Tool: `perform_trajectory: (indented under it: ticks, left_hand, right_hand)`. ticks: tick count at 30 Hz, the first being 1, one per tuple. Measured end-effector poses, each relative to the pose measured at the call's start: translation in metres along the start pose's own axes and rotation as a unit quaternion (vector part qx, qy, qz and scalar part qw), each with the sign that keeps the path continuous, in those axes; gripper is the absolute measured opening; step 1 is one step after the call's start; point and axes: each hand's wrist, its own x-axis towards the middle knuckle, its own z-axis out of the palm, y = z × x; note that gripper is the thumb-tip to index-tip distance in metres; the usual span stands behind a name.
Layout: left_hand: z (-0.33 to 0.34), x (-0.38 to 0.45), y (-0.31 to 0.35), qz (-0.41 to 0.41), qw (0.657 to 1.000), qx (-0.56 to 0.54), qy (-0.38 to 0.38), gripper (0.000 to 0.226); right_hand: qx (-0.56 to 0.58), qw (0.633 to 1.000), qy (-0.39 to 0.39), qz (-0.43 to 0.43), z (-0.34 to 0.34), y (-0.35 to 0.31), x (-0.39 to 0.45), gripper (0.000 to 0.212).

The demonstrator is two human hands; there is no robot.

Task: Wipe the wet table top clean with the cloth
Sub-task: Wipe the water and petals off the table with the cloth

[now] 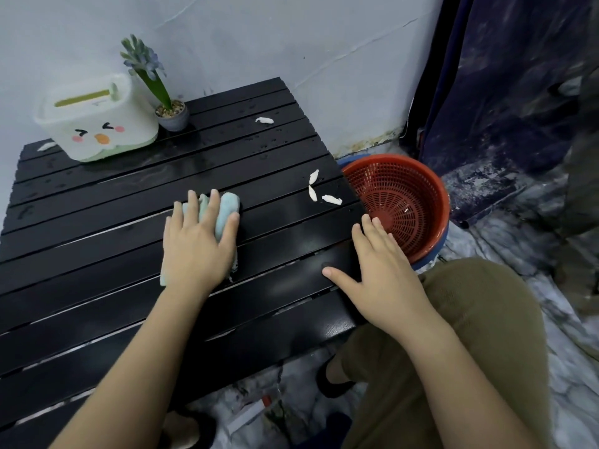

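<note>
A black slatted table top fills the left and middle of the head view, with water drops shining on its far slats. My left hand presses flat on a folded pale blue-green cloth near the table's middle; the cloth shows beyond my fingers and under my palm. My right hand rests on the table's right edge, fingers spread, holding nothing. Small white scraps lie near the right edge, with one more scrap farther back.
A white tissue box with a cartoon face and a small potted hyacinth stand at the back left. A red slotted basket sits on a blue tub beside the table's right edge. My knee is below it.
</note>
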Motion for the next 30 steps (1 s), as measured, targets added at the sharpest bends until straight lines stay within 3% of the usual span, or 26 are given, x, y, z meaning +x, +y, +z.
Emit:
perform_trajectory:
  ticks: [6,10,18,24,27,30]
  left_hand:
    - [0.024,0.018,0.050,-0.007,0.999,-0.014,0.040,0.058]
    - [0.040,0.036,0.090,0.041,0.998,0.001,0.041,0.072]
    - [0.066,0.070,0.168,0.142,0.990,-0.003,0.011,0.054]
    - [0.060,0.086,0.212,0.276,0.956,-0.100,-0.012,0.043]
    - [0.049,0.097,0.210,0.284,0.936,-0.203,-0.040,0.050]
    - [0.020,0.099,0.190,0.264,0.917,-0.298,-0.006,0.042]
  right_hand:
    - [-0.004,1.000,-0.004,0.000,0.001,0.003,0.000,0.090]
    - [-0.009,1.000,-0.009,0.004,0.002,0.001,0.000,0.089]
    - [-0.014,1.000,-0.016,0.008,0.000,-0.002,-0.001,0.087]
    - [-0.011,1.000,-0.017,0.005,0.000,-0.002,-0.001,0.087]
    - [-0.012,1.000,-0.016,0.001,0.001,-0.001,-0.003,0.087]
    - [-0.009,1.000,-0.022,0.001,0.000,0.000,-0.004,0.088]
